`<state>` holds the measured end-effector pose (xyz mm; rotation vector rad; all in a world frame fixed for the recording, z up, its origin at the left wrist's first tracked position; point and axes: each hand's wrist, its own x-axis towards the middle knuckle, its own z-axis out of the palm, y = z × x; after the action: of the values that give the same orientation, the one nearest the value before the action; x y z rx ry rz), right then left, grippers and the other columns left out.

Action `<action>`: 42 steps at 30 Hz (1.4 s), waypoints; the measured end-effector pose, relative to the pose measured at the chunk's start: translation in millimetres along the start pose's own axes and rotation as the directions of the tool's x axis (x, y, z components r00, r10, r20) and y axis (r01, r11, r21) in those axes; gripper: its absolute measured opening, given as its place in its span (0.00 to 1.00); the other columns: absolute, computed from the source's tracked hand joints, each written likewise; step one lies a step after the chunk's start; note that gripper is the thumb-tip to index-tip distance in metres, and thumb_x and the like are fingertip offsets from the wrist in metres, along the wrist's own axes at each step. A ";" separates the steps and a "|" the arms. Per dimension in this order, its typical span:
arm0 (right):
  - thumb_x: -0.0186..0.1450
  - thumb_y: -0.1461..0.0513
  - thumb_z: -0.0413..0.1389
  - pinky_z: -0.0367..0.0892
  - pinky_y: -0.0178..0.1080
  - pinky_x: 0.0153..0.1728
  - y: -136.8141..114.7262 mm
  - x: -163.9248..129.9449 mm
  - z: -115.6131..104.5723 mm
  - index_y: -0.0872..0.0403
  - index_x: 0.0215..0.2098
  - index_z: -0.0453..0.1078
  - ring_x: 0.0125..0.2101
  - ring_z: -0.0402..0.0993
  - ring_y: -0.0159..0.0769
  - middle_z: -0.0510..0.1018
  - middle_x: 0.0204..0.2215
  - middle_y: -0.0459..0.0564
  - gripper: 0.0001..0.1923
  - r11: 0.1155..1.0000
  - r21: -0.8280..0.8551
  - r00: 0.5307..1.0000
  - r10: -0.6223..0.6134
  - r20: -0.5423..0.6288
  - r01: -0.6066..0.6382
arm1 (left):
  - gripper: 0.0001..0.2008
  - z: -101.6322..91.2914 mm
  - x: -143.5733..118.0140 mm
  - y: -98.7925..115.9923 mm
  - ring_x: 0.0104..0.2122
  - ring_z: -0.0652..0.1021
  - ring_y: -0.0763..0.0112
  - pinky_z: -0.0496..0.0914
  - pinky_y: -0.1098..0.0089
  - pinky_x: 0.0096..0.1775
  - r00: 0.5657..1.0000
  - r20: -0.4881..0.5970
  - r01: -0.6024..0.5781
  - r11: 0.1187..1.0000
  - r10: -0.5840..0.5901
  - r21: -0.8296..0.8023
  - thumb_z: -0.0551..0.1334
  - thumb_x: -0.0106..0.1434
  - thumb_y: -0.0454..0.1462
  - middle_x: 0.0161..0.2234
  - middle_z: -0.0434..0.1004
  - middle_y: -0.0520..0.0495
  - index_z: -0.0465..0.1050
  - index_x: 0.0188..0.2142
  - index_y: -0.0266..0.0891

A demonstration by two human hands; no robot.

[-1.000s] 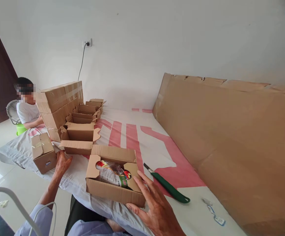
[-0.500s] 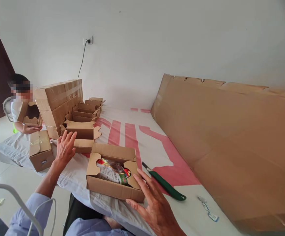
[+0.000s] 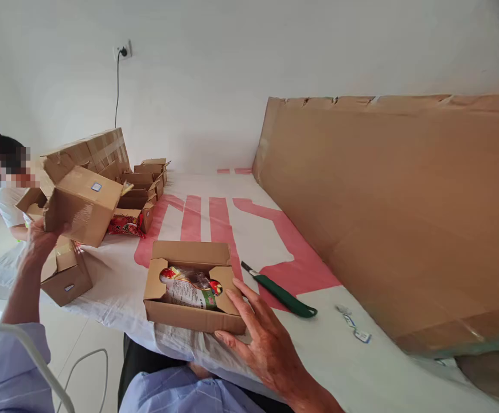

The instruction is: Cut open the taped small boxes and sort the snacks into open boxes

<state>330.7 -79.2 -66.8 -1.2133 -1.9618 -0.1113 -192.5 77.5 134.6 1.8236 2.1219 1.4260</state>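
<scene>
My left hand point(image 3: 38, 241) grips a cardboard box point(image 3: 88, 201) by its near left side and holds it raised and tilted above the table. My right hand point(image 3: 266, 338), fingers spread, rests against the right end of an open carton point(image 3: 193, 317) in front of me. Printed plastic packets point(image 3: 187, 291) lie in that carton, its end flaps folded partly over them and its back flap standing up. Just right of it lies a knife point(image 3: 284, 295) with a green handle.
Taped boxes point(image 3: 107, 146) are stacked at the left, beside a row of open cartons point(image 3: 148, 172) and a red packet point(image 3: 127, 225). Another box point(image 3: 66, 281) sits at the table's left edge. A co-worker point(image 3: 11, 195) sits beyond. A large cardboard sheet point(image 3: 382, 212) stands at the right.
My left hand has moved left and now holds a raised box, baring a red packet behind it. My right hand stays at the carton. The view has shifted.
</scene>
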 end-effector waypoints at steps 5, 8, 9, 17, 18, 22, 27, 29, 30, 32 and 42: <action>0.74 0.52 0.59 0.79 0.56 0.57 -3.2 2.0 -2.5 0.47 0.77 0.51 0.64 0.74 0.58 0.68 0.69 0.63 0.38 1.000 -0.008 1.000 -0.013 -0.014 0.013 | 0.12 -1.8 4.7 14.1 0.34 0.75 0.61 0.71 0.61 0.41 0.983 0.089 -0.167 0.983 0.160 0.071 0.68 0.57 0.45 0.32 0.77 0.49 0.75 0.37 0.42; 0.74 0.53 0.59 0.79 0.56 0.57 -4.9 2.4 -3.2 0.47 0.77 0.51 0.64 0.74 0.58 0.68 0.69 0.64 0.38 1.000 -0.003 1.000 -0.016 -0.017 0.016 | 0.11 27.2 -10.8 22.1 0.42 0.78 0.55 0.71 0.59 0.47 0.921 0.272 -0.343 0.912 0.279 0.226 0.66 0.54 0.36 0.37 0.81 0.47 0.78 0.39 0.43; 0.74 0.53 0.59 0.79 0.56 0.57 -5.2 2.5 -3.4 0.47 0.77 0.51 0.64 0.74 0.58 0.67 0.70 0.63 0.38 1.000 0.000 1.000 -0.014 -0.015 0.014 | 0.13 38.1 -16.1 23.5 0.44 0.78 0.53 0.70 0.57 0.49 0.888 0.344 -0.415 0.854 0.305 0.315 0.64 0.53 0.33 0.39 0.81 0.45 0.79 0.40 0.43; 0.72 0.55 0.61 0.78 0.56 0.59 -2.2 2.3 0.2 0.46 0.76 0.53 0.65 0.73 0.57 0.67 0.70 0.61 0.38 1.000 0.013 1.000 0.000 -0.007 0.000 | 0.22 97.9 -30.0 22.5 0.60 0.72 0.43 0.64 0.45 0.61 0.848 0.455 -0.511 0.651 0.272 0.562 0.62 0.57 0.27 0.52 0.77 0.34 0.79 0.50 0.44; 0.72 0.55 0.61 0.78 0.56 0.59 -1.9 2.0 1.0 0.46 0.76 0.53 0.65 0.73 0.58 0.67 0.70 0.61 0.38 1.000 0.016 1.000 0.001 -0.012 -0.001 | 0.25 101.5 -30.8 21.7 0.61 0.71 0.41 0.63 0.44 0.62 0.858 0.444 -0.494 0.651 0.258 0.577 0.62 0.57 0.27 0.55 0.76 0.33 0.78 0.53 0.43; 0.73 0.55 0.61 0.78 0.56 0.59 -2.5 0.7 2.8 0.46 0.76 0.54 0.66 0.72 0.57 0.67 0.71 0.61 0.37 0.999 0.030 1.000 0.013 -0.018 -0.012 | 0.39 101.7 -42.5 21.1 0.66 0.66 0.32 0.64 0.39 0.62 0.888 0.422 -0.433 0.646 0.185 0.628 0.69 0.52 0.29 0.63 0.69 0.26 0.70 0.65 0.40; 0.71 0.57 0.62 0.78 0.55 0.59 -3.4 0.4 3.3 0.47 0.76 0.54 0.66 0.72 0.56 0.67 0.71 0.61 0.39 0.999 0.034 1.000 0.015 -0.019 -0.014 | 0.41 81.1 -88.1 29.6 0.70 0.62 0.32 0.68 0.41 0.61 0.939 0.233 -0.344 0.729 0.254 0.592 0.71 0.57 0.36 0.70 0.60 0.26 0.62 0.69 0.39; 0.70 0.58 0.63 0.78 0.55 0.59 -3.2 0.7 3.9 0.47 0.76 0.54 0.65 0.73 0.56 0.67 0.71 0.61 0.40 0.999 0.033 1.000 0.019 -0.023 -0.018 | 0.28 80.4 -114.7 27.9 0.64 0.71 0.39 0.72 0.46 0.59 0.958 0.082 -0.277 0.822 0.273 0.498 0.66 0.64 0.38 0.64 0.68 0.29 0.67 0.63 0.39; 0.70 0.58 0.63 0.79 0.55 0.59 -3.0 0.8 4.3 0.47 0.76 0.54 0.65 0.73 0.56 0.68 0.71 0.60 0.40 0.999 0.034 0.999 0.021 -0.025 -0.020 | 0.21 83.7 -127.5 24.3 0.59 0.75 0.42 0.74 0.48 0.56 0.970 0.020 -0.226 0.869 0.242 0.440 0.63 0.66 0.39 0.58 0.72 0.32 0.70 0.58 0.40; 0.69 0.59 0.64 0.79 0.54 0.59 -2.8 1.0 4.9 0.46 0.76 0.55 0.65 0.73 0.55 0.68 0.71 0.59 0.40 0.999 0.040 0.999 0.025 -0.028 -0.024 | 0.13 96.5 -147.4 11.8 0.49 0.80 0.47 0.76 0.49 0.52 0.992 0.003 -0.124 0.946 0.129 0.299 0.61 0.67 0.41 0.50 0.77 0.37 0.72 0.50 0.41; 0.68 0.60 0.63 0.80 0.53 0.58 -1.9 1.0 6.6 0.48 0.74 0.57 0.65 0.73 0.56 0.68 0.71 0.60 0.39 1.000 -0.027 1.000 -0.001 -0.031 0.001 | 0.23 178.2 -109.5 -31.9 0.51 0.83 0.44 0.78 0.51 0.52 0.956 0.175 0.277 0.920 -0.235 -0.278 0.71 0.57 0.40 0.46 0.84 0.39 0.70 0.50 0.42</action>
<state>325.2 -76.5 -69.9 -1.2212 -1.9395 -0.1572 -87.8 103.5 -47.4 1.4312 1.8710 1.4181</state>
